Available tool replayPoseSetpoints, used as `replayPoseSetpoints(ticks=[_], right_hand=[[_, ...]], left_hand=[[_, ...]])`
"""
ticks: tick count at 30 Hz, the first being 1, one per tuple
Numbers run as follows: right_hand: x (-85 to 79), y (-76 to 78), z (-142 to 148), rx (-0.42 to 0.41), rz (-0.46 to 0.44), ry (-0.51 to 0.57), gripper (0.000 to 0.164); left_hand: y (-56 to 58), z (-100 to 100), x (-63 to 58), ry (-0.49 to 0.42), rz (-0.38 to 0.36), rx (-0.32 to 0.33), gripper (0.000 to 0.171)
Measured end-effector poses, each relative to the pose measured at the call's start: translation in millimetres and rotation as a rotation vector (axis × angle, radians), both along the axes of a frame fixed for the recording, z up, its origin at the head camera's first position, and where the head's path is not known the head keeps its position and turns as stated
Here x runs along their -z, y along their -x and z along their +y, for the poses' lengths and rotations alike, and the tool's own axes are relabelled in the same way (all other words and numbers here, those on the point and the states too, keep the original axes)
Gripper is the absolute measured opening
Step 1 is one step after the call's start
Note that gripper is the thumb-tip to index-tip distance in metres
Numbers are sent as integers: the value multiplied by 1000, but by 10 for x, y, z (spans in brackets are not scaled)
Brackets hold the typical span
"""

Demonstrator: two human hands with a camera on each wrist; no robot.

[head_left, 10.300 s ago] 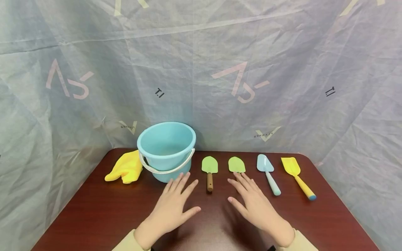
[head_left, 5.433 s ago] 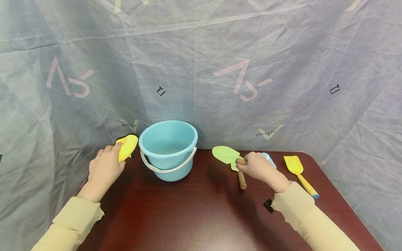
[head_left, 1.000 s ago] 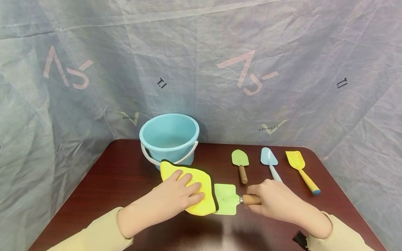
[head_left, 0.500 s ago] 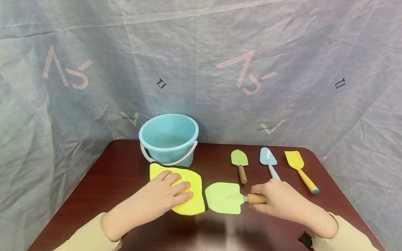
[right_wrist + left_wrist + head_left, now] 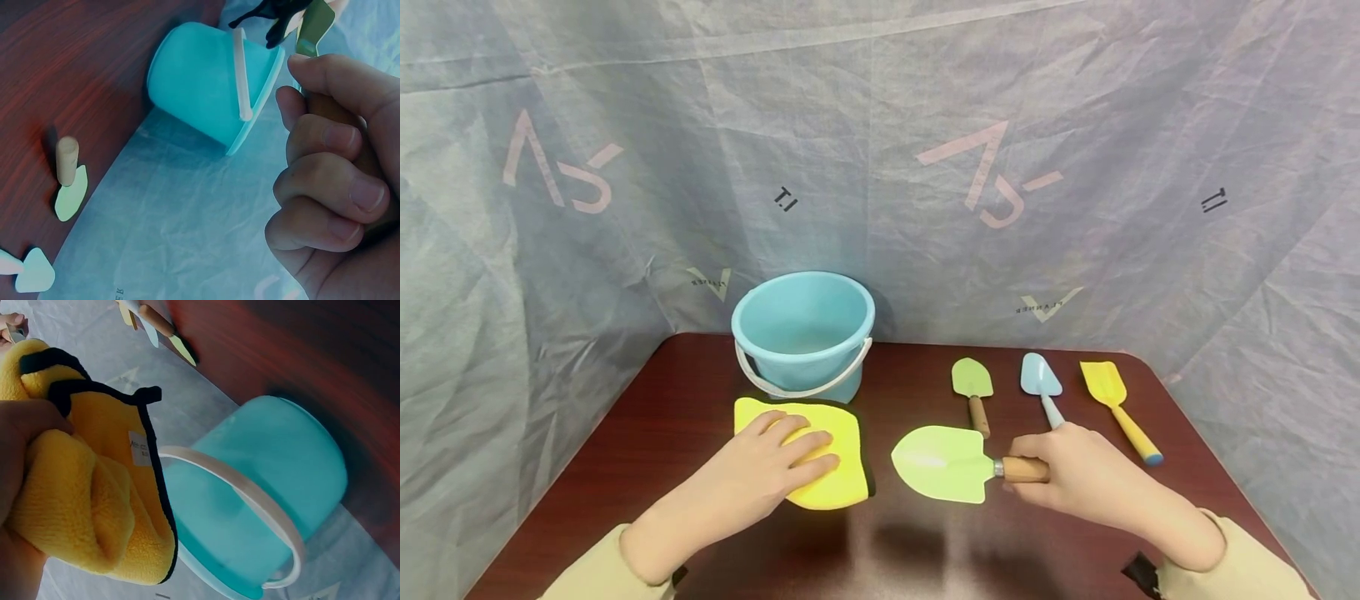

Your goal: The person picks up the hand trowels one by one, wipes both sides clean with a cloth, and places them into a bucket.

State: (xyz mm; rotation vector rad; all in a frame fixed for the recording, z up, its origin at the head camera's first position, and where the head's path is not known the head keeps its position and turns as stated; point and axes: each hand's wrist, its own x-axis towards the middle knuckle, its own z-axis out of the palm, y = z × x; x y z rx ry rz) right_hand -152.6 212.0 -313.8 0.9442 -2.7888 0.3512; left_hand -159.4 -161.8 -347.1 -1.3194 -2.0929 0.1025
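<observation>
Wrinkled grey sheeting with pale pink markings hangs behind a glossy reddish-brown table.

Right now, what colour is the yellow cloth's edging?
The edging is black, clearest in the left wrist view.

The left grip holds a yellow cloth in front of a blue bucket with a white handle. The right grip holds a green trowel by its wooden handle, pointing left. Farther back, a second green trowel, a blue trowel and a yellow shovel lie on the dark surface.
</observation>
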Motion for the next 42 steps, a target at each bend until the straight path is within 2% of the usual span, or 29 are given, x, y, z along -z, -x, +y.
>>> replayPoseSetpoints(ticks=[7,11,16,24,29,35,42], right_hand=[[12,18,25,0,33,3,37],[27,21,29,-3,28,12,36],[35,27,35,3,22,13,36],[37,54,24,4,11,3,36],[56,59,22,-3,-1,11,37],[77,71,21,-21,-3,28,38],[93,91,5,-21,-40,33,37]], left_hand=[[-9,-89,-37,-110,16,-87,47],[-20,-73,-89,-196,26,-95,42],[-17,42,-187,-259,41,-52,49],[-38,338,-413,-309,129,33,39],[-37,515,-514,-315,188,91,36],[-23,698,-549,-295,226,156,34],[-60,863,-558,-165,180,131,35]])
